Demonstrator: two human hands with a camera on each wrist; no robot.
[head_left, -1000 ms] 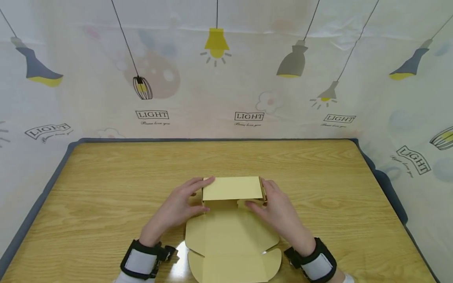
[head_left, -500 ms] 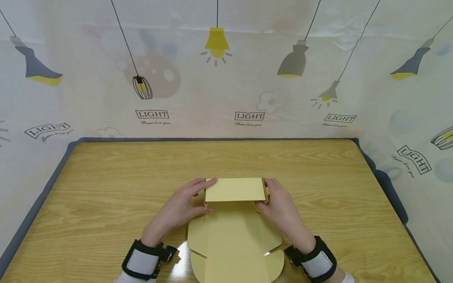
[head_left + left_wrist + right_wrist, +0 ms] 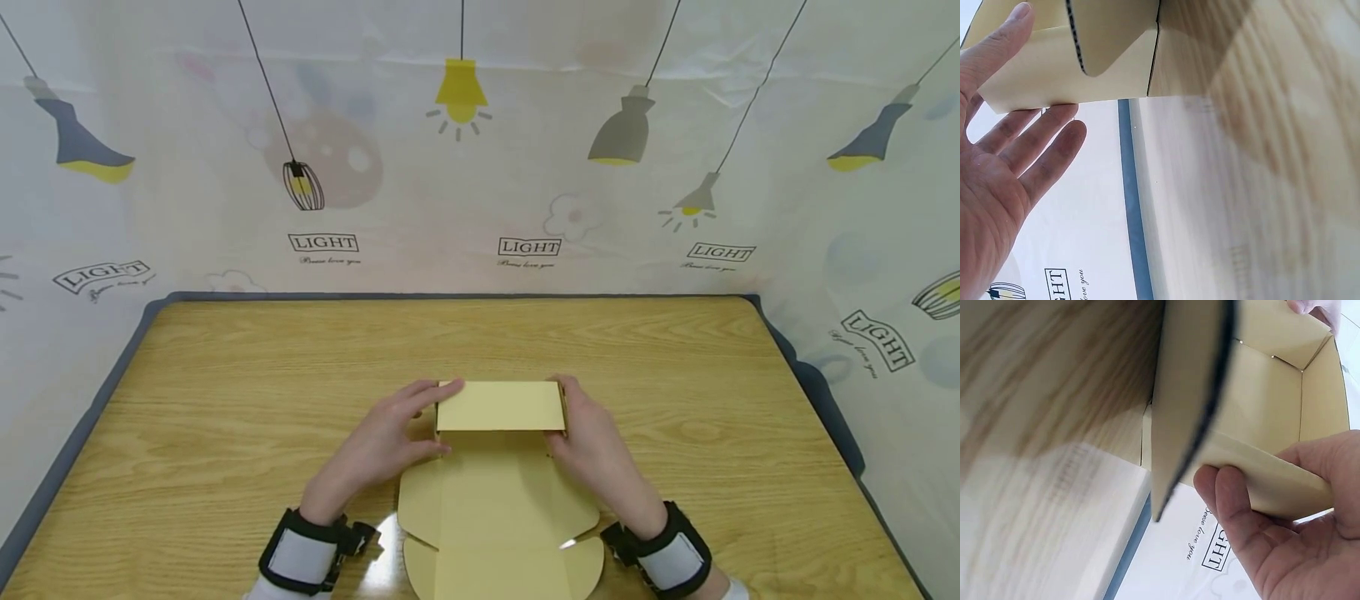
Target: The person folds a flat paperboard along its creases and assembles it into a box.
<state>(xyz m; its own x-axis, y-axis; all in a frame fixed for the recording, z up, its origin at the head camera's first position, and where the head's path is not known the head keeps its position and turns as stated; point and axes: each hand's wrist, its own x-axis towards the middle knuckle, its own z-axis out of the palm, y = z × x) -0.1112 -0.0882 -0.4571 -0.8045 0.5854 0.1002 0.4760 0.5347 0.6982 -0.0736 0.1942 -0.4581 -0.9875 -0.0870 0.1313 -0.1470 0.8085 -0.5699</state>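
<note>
A pale yellow cardboard box (image 3: 500, 406), partly folded, lies on the wooden table in front of me. Its far end stands up as a boxed section, while the near panel (image 3: 498, 517) with rounded side flaps (image 3: 581, 565) lies flat. My left hand (image 3: 386, 437) holds the left side of the raised end, index finger on the top panel and thumb at the lower front. On the opposite side, my right hand (image 3: 596, 437) pinches the side wall (image 3: 1266, 481); its thumb is inside and its fingers outside, as the right wrist view shows.
The wooden table (image 3: 262, 367) has a dark blue-grey edge (image 3: 465, 296). Behind and beside it hangs a pale cloth (image 3: 420, 183) printed with lamps and the word LIGHT. Black straps (image 3: 300, 550) circle both wrists.
The small flap seen inside the right end of the raised section is now out of sight. My right thumb has shifted outward to the wall. The box has slid slightly right and nearer.
</note>
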